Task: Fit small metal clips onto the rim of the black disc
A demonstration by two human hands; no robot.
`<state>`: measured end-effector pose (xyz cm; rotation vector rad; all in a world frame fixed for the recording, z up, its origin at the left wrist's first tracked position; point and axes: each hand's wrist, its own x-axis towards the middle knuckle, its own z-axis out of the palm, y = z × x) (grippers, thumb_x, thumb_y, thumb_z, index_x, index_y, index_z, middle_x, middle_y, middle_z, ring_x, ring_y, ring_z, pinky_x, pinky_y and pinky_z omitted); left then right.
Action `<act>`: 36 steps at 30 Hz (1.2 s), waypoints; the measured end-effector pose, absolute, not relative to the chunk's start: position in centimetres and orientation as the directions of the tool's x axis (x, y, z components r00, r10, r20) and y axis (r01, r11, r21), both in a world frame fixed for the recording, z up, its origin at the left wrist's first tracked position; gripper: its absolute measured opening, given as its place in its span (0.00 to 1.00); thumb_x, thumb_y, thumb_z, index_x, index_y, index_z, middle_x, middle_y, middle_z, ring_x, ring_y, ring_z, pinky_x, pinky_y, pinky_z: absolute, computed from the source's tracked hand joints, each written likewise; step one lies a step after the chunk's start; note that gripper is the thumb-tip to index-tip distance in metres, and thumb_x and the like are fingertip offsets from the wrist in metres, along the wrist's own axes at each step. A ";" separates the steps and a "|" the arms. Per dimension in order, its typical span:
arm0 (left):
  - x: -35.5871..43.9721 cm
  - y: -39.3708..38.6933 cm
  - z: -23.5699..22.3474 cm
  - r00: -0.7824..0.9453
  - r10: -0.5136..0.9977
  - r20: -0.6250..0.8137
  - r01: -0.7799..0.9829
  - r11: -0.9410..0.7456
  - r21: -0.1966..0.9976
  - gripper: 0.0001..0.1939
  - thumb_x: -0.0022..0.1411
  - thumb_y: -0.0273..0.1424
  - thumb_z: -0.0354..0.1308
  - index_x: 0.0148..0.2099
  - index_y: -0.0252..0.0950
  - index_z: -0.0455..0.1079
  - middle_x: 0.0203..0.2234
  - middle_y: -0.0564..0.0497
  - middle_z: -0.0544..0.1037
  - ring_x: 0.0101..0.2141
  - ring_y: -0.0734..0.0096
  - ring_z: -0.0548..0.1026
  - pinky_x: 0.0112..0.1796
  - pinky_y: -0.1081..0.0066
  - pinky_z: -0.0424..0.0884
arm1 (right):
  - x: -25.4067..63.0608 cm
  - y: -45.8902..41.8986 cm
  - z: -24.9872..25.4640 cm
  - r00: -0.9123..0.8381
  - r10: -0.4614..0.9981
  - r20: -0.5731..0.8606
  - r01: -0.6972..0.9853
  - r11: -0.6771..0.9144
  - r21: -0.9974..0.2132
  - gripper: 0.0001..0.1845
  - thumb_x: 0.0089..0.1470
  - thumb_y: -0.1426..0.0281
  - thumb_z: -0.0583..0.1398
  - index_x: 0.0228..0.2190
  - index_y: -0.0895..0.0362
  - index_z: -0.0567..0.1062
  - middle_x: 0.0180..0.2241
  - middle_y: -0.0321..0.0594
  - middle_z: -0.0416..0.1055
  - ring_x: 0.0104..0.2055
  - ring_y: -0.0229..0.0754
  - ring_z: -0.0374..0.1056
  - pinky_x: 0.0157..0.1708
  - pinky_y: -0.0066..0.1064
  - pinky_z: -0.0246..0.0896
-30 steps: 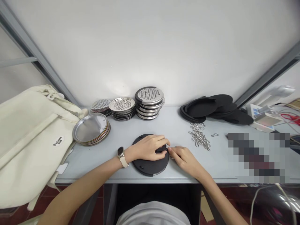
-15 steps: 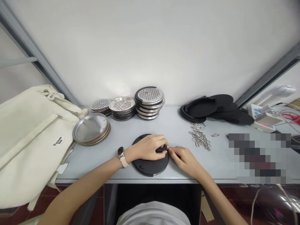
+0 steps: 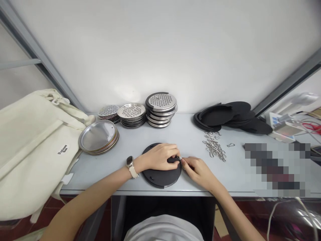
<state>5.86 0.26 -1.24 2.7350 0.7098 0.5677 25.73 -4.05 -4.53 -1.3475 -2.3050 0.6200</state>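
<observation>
A round black disc (image 3: 160, 177) with a raised rim lies flat near the table's front edge. My left hand (image 3: 162, 156) rests across its top, thumb and fingers closed around a black tab (image 3: 173, 160) at the disc's right side. Just right of the disc, my right hand (image 3: 197, 169) pinches a small silver metal clip (image 3: 180, 158), which meets the end of the tab. Fingers hide most of the clip, so I cannot tell whether it passes through the tab.
Loose metal clips (image 3: 214, 149) lie to the right, with black discs (image 3: 225, 113) piled behind. Perforated metal discs (image 3: 162, 102) stand stacked at the back, and plain metal discs (image 3: 97, 135) on the left. A cream bag (image 3: 37, 150) leans at the left edge.
The metal clip shows a little more between my hands, and the black tab is more visible between my left fingers. Otherwise both hands stay nearly in place.
</observation>
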 end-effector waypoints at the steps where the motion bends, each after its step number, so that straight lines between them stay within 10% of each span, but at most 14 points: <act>1: 5.9 0.3 -1.2 0.804 0.510 0.305 0.409 -0.847 0.339 0.06 0.59 0.31 0.54 0.38 0.34 0.68 0.29 0.51 0.69 0.31 0.71 0.68 0.35 0.71 0.63 | 25.7 -4.0 -4.5 -0.456 0.882 0.115 0.705 0.438 -0.558 0.23 0.64 0.63 0.44 0.19 0.55 0.60 0.18 0.34 0.60 0.22 0.36 0.56 0.26 0.28 0.49; 36: 5.7 0.3 -1.4 0.826 0.478 0.299 0.369 -0.859 0.354 0.06 0.63 0.30 0.52 0.36 0.35 0.68 0.31 0.50 0.68 0.32 0.72 0.68 0.35 0.72 0.64 | 25.8 -4.0 -5.0 -0.470 0.871 0.141 0.721 0.471 -0.508 0.24 0.65 0.63 0.41 0.23 0.56 0.67 0.20 0.37 0.65 0.23 0.39 0.61 0.27 0.29 0.52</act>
